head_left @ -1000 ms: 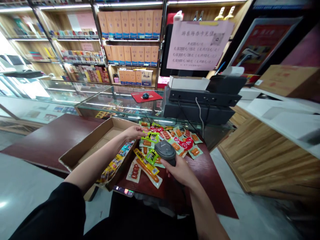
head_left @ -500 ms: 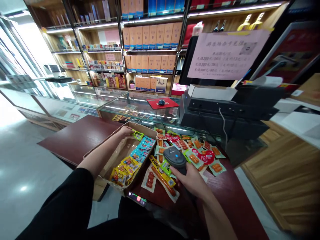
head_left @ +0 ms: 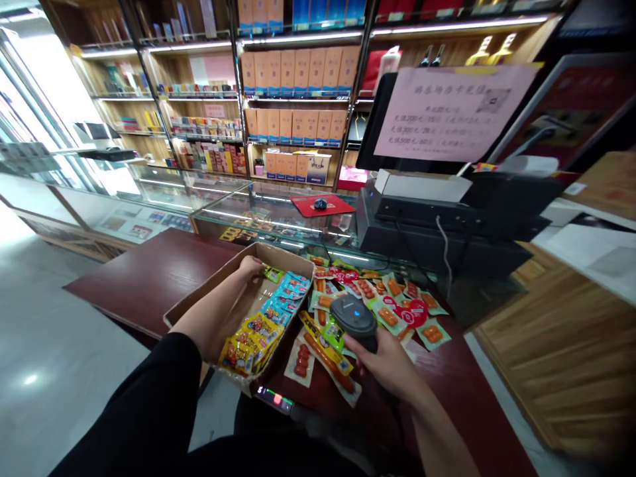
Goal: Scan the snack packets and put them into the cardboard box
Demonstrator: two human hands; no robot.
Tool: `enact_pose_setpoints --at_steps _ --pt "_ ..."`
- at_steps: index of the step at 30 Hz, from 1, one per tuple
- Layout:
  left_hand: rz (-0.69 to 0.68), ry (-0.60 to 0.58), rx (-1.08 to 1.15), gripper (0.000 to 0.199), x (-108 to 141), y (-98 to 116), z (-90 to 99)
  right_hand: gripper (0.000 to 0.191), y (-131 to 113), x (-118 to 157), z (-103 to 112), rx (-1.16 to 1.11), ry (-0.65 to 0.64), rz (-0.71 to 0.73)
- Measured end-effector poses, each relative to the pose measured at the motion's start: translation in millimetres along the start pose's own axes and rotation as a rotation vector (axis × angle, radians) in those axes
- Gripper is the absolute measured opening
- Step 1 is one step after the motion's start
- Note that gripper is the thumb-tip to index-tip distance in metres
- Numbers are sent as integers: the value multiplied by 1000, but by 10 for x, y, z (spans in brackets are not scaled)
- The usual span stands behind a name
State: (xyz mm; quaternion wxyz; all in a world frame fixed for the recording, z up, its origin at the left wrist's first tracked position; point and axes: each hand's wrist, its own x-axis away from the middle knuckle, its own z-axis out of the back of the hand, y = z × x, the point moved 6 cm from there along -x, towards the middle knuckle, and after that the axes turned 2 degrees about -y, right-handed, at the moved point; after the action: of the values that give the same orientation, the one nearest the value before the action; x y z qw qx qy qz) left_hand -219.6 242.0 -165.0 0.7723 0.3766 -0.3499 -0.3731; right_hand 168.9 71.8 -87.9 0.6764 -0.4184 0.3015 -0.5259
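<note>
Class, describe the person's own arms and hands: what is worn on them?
The left sleeve is black and ends near the elbow; the right forearm shows no sleeve. The left hand and right hand are gloveless, and no watch shows.

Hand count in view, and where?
2: left hand, at a green packet inside the cardboard box; right hand, gripping the scanner over sausage packets. Both partly hidden; no other hand shows.
</note>
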Motion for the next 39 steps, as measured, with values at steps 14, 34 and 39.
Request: enact_pose_setpoints --at_steps 14,34,39 --pt "-468 1 -405 19 343 571 -15 31 25 38 105 17 -38 -94" --pt "-1010 -552 -658 22 2106 1441 -1927 30 475 570 857 -43 230 -125" --pt "-1121 -707 -831 40 2329 1159 -2265 29 511 626 870 -32 214 -134"
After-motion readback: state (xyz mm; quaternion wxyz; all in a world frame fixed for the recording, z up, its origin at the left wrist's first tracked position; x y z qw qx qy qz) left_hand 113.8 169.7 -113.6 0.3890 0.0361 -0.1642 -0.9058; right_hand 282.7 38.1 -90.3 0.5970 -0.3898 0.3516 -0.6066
